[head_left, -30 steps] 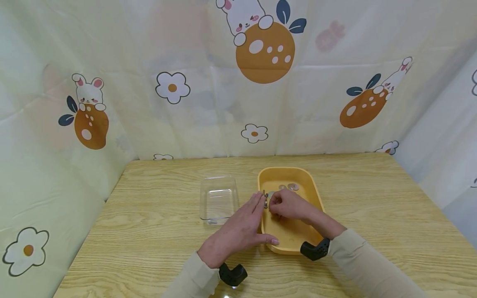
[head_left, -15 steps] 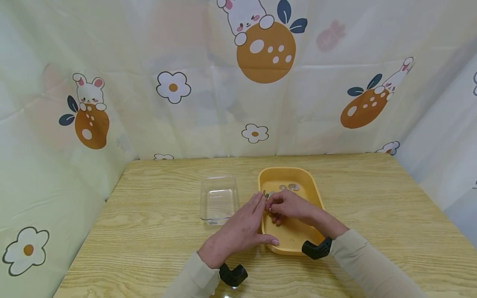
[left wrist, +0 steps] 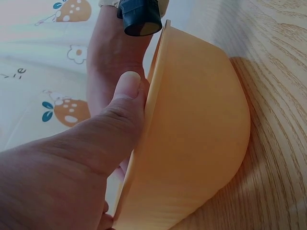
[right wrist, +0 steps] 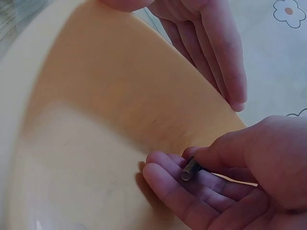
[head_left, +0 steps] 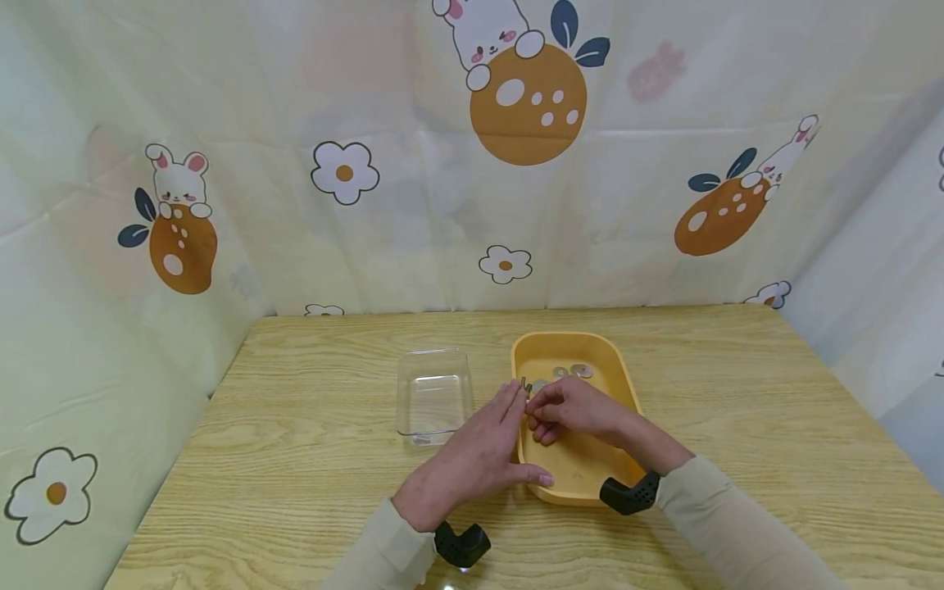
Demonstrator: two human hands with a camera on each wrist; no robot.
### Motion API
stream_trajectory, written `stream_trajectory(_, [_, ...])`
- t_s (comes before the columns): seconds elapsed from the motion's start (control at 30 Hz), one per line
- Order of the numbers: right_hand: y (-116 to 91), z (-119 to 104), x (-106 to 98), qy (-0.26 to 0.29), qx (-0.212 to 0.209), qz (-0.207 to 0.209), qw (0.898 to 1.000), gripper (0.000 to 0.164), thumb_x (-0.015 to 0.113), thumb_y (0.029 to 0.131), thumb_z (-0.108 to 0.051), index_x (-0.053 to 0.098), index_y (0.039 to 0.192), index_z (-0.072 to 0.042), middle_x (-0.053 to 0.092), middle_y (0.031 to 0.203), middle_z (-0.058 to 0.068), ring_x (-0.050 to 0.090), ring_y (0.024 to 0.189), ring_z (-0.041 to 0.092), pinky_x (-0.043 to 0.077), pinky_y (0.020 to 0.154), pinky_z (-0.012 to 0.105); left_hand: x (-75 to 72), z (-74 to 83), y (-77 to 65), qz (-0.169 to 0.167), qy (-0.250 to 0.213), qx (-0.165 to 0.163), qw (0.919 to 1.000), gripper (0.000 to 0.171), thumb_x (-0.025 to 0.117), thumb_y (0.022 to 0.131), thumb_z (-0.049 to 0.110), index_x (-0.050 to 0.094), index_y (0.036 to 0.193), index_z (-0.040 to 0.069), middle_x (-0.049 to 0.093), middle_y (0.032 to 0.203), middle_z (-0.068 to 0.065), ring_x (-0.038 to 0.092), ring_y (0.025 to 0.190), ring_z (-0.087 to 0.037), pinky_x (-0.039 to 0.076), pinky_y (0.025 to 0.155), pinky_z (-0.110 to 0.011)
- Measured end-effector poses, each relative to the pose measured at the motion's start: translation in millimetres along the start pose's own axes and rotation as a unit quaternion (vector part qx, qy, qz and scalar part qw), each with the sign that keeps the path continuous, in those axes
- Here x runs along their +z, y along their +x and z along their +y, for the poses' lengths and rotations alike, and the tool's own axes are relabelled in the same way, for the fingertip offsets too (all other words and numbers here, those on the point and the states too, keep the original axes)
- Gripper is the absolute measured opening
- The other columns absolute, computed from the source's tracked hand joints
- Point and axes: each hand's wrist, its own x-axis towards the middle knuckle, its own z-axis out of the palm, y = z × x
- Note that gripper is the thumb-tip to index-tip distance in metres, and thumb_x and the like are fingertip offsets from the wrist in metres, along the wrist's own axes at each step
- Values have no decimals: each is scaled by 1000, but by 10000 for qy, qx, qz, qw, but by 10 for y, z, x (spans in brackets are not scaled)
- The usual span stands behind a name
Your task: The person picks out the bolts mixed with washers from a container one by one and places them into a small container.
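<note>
My left hand (head_left: 472,463) lies along the left rim of a yellow tray (head_left: 590,475), its long fingers straight and together. In the left wrist view, the thumb (left wrist: 127,86) rests on the tray's near rim. My right hand (head_left: 578,407) is over the tray's left side, close to the left fingertips. It pinches a small dark bolt (right wrist: 192,168) between thumb and fingers, threaded end showing and the other end hidden under the thumb. More small metal pieces (head_left: 525,384) stand by the left wall. Several flat washers (head_left: 582,371) lie toward the tray's far end.
A clear plastic box (head_left: 433,406) stands just left of the tray on the wood-grain table (head_left: 295,459). A patterned curtain (head_left: 413,197) hangs behind the table and on both sides. Each wrist wears a black camera mount (head_left: 628,495).
My right hand's fingers have shifted slightly left toward the tray wall, from bunched low in the tray to a thumb-and-finger pinch with the other fingers loosened. The left hand stays put.
</note>
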Motion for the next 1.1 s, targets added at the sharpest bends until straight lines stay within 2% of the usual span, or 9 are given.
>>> stream_trajectory(0.4, [-56, -91, -24, -23, -142, 88, 9999, 23, 50, 102, -3, 66, 113, 10, 71, 99, 24, 74, 86, 30, 62, 80, 42, 15, -17, 0, 84, 19, 98, 9999, 113, 64, 82, 65, 9, 159, 2, 11, 167, -16, 17, 154, -26, 27, 122, -40])
stream_trajectory(0.6, [-65, -139, -57, 168, -212, 190, 9995, 24, 51, 101, -3, 66, 115, 10, 69, 104, 28, 74, 86, 29, 62, 80, 41, 15, -32, -13, 165, 137, 158, 9996, 109, 60, 86, 65, 11, 158, -1, 11, 166, -19, 16, 154, -27, 25, 123, -39])
stream_trajectory(0.73, [-61, -188, -67, 352, -340, 112, 9987, 28, 51, 101, -3, 61, 118, 16, 67, 107, 31, 73, 87, 25, 61, 82, 42, -18, -60, -34, 223, 10, 70, 9997, 103, 55, 91, 63, 11, 157, -3, 11, 166, -20, 16, 154, -28, 25, 123, -40])
stream_trajectory(0.83, [-65, -226, -71, 410, -361, 85, 9985, 29, 51, 102, -3, 59, 119, 18, 67, 108, 32, 73, 88, 26, 61, 83, 43, -49, -87, -50, 268, 30, -28, 9996, 100, 52, 93, 63, 12, 157, -3, 10, 166, -20, 16, 154, -28, 25, 123, -41])
stream_trajectory(1.1, [-85, -306, -73, 424, -437, 140, 9980, 28, 50, 102, -4, 58, 119, 16, 66, 109, 30, 71, 92, 25, 61, 84, 39, -126, -170, -97, 292, -88, -328, 9990, 97, 53, 95, 60, 13, 157, -3, 10, 166, -20, 15, 154, -28, 22, 124, -41])
